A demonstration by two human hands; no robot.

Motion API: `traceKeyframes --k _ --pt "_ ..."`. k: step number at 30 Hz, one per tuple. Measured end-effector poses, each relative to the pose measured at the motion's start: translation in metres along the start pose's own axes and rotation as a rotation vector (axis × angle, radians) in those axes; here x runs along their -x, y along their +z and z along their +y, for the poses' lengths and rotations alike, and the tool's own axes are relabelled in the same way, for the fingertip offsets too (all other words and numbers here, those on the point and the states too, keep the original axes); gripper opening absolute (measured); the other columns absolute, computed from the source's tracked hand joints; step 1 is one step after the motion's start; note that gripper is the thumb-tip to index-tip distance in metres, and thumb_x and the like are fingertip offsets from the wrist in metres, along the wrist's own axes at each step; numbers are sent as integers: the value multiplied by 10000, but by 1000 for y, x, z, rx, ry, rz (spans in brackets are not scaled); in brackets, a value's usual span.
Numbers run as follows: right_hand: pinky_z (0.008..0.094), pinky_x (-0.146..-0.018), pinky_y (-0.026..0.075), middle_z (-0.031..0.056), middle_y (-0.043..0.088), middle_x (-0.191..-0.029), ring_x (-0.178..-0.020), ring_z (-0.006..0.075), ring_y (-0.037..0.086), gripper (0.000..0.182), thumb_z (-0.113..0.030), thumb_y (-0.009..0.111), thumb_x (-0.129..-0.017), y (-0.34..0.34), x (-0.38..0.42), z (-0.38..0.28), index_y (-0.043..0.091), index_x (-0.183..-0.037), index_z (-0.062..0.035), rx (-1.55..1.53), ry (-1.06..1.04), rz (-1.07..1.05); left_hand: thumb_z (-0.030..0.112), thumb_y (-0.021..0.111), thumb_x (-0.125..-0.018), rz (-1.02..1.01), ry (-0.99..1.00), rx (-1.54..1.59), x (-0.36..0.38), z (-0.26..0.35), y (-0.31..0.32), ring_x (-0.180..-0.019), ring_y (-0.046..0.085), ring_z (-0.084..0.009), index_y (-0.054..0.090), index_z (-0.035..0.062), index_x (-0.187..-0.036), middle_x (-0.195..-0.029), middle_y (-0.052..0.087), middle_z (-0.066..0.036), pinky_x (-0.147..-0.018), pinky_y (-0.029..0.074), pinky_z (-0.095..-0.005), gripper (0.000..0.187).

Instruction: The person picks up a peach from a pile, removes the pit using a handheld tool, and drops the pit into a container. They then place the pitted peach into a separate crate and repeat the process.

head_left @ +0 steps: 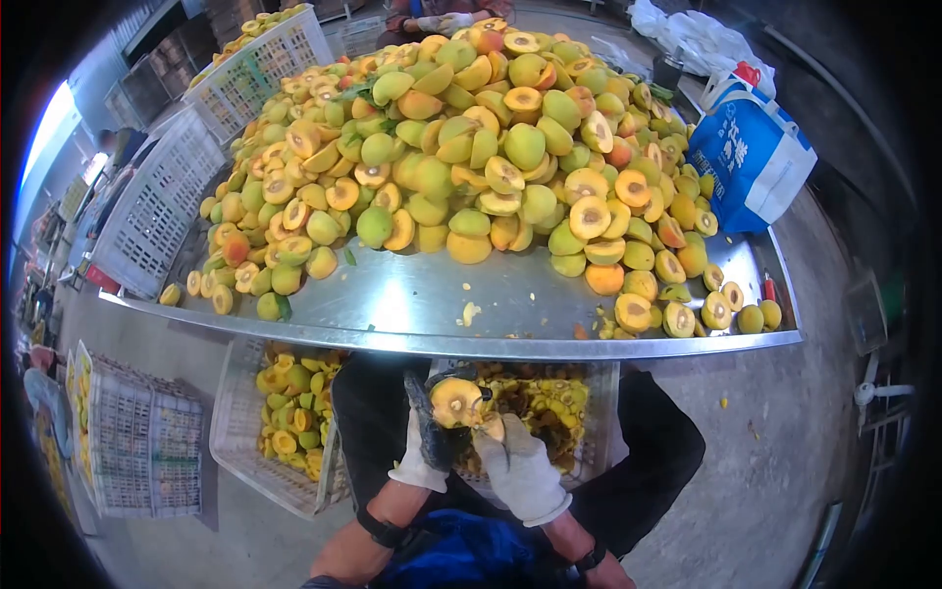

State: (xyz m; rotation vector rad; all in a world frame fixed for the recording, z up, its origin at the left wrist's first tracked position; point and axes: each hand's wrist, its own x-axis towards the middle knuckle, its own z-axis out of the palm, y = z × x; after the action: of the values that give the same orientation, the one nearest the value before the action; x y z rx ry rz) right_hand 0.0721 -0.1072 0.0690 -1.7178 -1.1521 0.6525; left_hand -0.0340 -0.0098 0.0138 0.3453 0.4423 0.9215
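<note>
My left hand [430, 439], in a white glove with a dark covering over the fingers, grips a peach half [456, 402] whose yellow cut face is turned up. Close against the fruit's lower right side, my right hand [518, 465] in a white glove is closed. A thin dark edge shows at its fingers, but I cannot make out what it holds. Both hands are over a crate [599, 422] between my knees, with yellow peach pieces [549, 407] inside. In front, a big heap of whole and halved peaches [442, 147] lies on the metal table [383, 294].
At the left below the table, a crate [231, 432] holds more peach halves [294, 402]. Stacked crates [147, 442] stand farther left. White crates [157, 206] lean by the table's left edge. A blue and white bag [751, 157] sits at the right. Another person's gloved hands [442, 22] are behind the heap.
</note>
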Motion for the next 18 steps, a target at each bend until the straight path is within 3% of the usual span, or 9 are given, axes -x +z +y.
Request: traceKeyframes --k 1,4,8,10,13,16,18 --pt "420 -590 490 169 644 -754 -664 353 637 282 -243 585 -930 1 -1 7 587 -1066 3 8 -31 -82 390 439 -1015 39 -57 36 0 1 -1 -1086 569 -201 490 32 -1248 -1141 594 -92 -963 475 -326 430" --pt "448 -642 501 212 649 -810 -727 381 647 303 -266 579 -927 7 -1 33 582 -1094 -14 486 -447 -219 565 296 -1002 73 97 -530 1 -3 -2 -1029 596 -192 557 30 -1164 -1093 617 -89 -929 487 -317 617" --pt "475 -690 508 241 649 -853 -793 422 638 290 -282 566 -922 11 -2 34 596 -1082 -42 323 -222 -279 457 466 -989 -10 200 -613 3 -3 2 -948 628 -184 541 -9 -1177 -1066 629 -99 -881 510 -315 508" --pt "486 -706 508 247 649 -865 -812 439 630 291 -292 555 -923 8 -3 25 608 -1076 -50 118 -21 -259 437 495 -979 2 192 -568 1 -8 -5 -945 639 -180 556 -34 -1184 -1059 648 -112 -848 520 -305 518" --pt "493 -712 504 252 650 -889 -835 465 616 311 -305 538 -925 6 -8 19 623 -1070 -43 50 247 -291 348 514 -972 -13 172 -634 -2 -8 -9 -913 645 -163 564 -46 -1187 -1038 663 -111 -809 521 -285 452" --pt "469 -734 502 249 654 -908 -864 449 622 340 -324 528 -927 -8 -16 -3 626 -1088 -42 124 317 -397 249 499 -966 13 140 -727 -3 -1 4 -868 639 -141 566 -44 -1181 -1012 668 -98 -782 514 -268 369" --pt "472 -732 496 249 642 -890 -851 449 613 308 -297 521 -940 1 -10 19 609 -1056 -26 -28 254 -390 202 485 -962 27 82 -763 -5 3 8 -859 629 -131 567 -43 -1177 -1005 666 -93 -778 508 -262 336"
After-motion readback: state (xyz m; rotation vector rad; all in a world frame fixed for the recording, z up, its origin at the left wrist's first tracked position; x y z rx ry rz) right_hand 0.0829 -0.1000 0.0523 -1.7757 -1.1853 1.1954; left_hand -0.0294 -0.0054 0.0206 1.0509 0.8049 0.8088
